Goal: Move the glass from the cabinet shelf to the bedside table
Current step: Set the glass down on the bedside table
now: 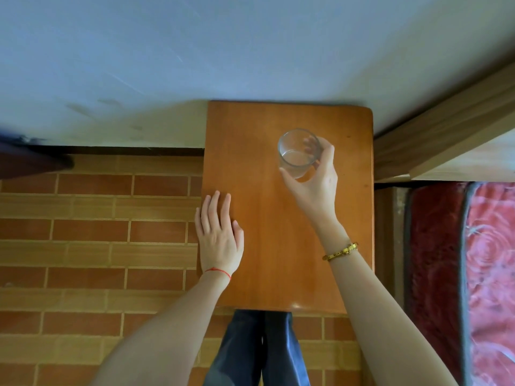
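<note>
Forearms enter from six o'clock. Left hand (220, 235) lies flat, fingers together, on the bedside table (264, 246) edge at nine o'clock. Right hand (316, 182) wraps the glass (298, 151), thumb opposing fingers around its wall, at the table's one o'clock. Glass appears empty; judged rigid, smooth, breakable. Sidewall grip is suitable.

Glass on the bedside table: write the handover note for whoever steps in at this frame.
Right hand: wrapped around the glass, thumb near side, fingers far side.
Left hand: flat on the left edge of the bedside table, holding nothing.
Glass: upright, over the table's far right part; cannot tell if its base touches the wood.
Done: carried to the table.
Left: set it down if needed, let go.
</note>
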Motion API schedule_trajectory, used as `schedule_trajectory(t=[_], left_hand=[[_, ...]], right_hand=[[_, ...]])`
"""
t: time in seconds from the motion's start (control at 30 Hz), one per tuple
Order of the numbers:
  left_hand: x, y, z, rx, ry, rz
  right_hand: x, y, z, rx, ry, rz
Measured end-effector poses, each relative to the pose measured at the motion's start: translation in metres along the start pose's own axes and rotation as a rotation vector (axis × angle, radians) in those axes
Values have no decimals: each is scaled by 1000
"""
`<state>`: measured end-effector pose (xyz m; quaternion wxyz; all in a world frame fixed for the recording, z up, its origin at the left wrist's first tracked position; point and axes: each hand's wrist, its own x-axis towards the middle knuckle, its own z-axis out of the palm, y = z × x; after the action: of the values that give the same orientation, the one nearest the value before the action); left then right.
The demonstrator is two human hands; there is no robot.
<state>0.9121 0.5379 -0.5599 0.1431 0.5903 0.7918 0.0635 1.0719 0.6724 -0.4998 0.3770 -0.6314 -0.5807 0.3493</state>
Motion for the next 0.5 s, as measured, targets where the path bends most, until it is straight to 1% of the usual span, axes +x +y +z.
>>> schedule_trajectory(t=[0.27, 0.5], left_hand=[[0, -1, 2, 20, 16, -11], [0, 0, 2, 35, 11, -20]], right_hand=[[14, 13, 12, 20, 15, 19], [11, 22, 13, 12, -22, 18]])
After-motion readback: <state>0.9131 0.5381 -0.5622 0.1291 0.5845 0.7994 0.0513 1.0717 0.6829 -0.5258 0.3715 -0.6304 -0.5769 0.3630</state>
